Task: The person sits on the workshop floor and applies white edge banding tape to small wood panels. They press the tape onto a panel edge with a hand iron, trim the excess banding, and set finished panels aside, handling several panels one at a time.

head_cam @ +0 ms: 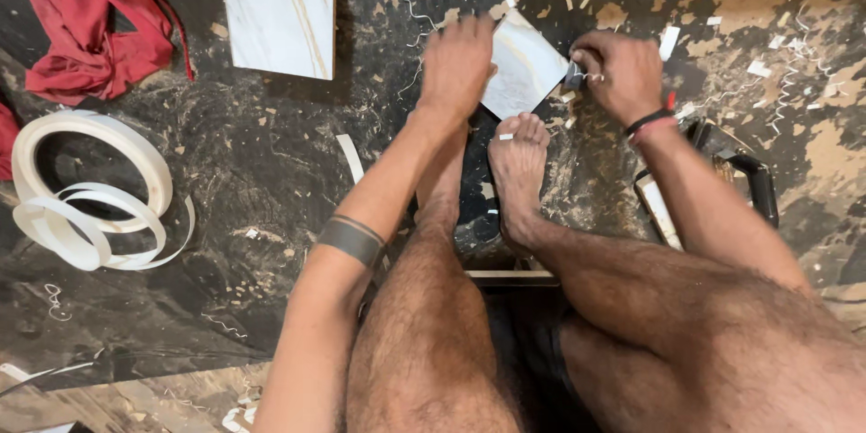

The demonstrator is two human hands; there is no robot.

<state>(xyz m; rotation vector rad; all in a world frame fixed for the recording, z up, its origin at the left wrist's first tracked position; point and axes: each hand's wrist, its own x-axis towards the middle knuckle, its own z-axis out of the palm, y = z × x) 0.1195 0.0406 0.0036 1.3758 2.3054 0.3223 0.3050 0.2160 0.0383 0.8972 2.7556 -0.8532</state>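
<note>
A small white marble-patterned panel lies on the dark floor in front of my feet. My left hand presses flat on its left side, fingers spread. At the panel's right edge, my right hand is closed around a small tool; only a grey tip shows, so its kind is unclear. Thin white curled shavings lie around that edge. My right foot rests just below the panel.
A larger white marble-patterned panel lies at the upper left. A red cloth is bunched at the far left above a coil of white edge banding. A black-handled tool sits by my right forearm. Chips and shavings litter the floor.
</note>
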